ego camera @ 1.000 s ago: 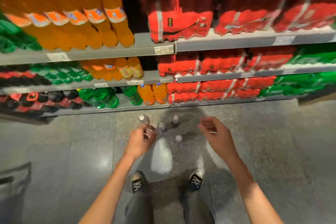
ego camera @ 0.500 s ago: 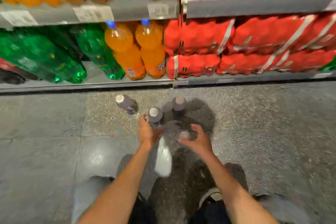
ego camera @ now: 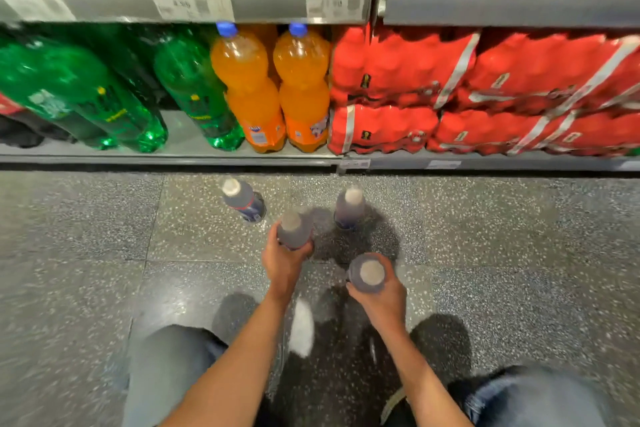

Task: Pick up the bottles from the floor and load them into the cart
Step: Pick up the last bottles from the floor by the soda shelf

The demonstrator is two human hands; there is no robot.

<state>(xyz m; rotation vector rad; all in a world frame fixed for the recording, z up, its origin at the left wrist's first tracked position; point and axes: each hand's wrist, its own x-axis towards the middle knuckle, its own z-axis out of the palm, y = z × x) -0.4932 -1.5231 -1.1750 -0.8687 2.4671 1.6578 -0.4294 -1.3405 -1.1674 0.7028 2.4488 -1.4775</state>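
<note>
I was crouched in front of the drinks shelf (ego camera: 166, 158), knees (ego camera: 166, 357) spread wide, looking down at four small dark bottles with pale caps on the speckled floor (ego camera: 86, 236). My left hand (ego camera: 282, 262) had its grip closed around one bottle (ego camera: 294, 229), fingers curled round its lower body, the cap tilted slightly away from me. My right hand (ego camera: 382, 302) held a second bottle (ego camera: 369, 274) with fingers wrapped under and around it, its cap pointing almost straight up at me. I could not tell whether either bottle had left the floor yet.

Two more bottles stood untouched farther out, nearer the shelf: the left standing bottle (ego camera: 244, 199), with a red and blue label, just beyond and to the left of my left hand, and the right standing bottle (ego camera: 349, 206) just beyond the gap between my hands. They stood apart from each other.

On the bottom shelf behind them stood large green soda bottles (ego camera: 194, 87), two orange soda bottles (ego camera: 301, 90) with blue caps, and stacks of red shrink-wrapped packs (ego camera: 467, 90) to the right. Price tags (ego camera: 190, 2) hung on the shelf edge above
</note>
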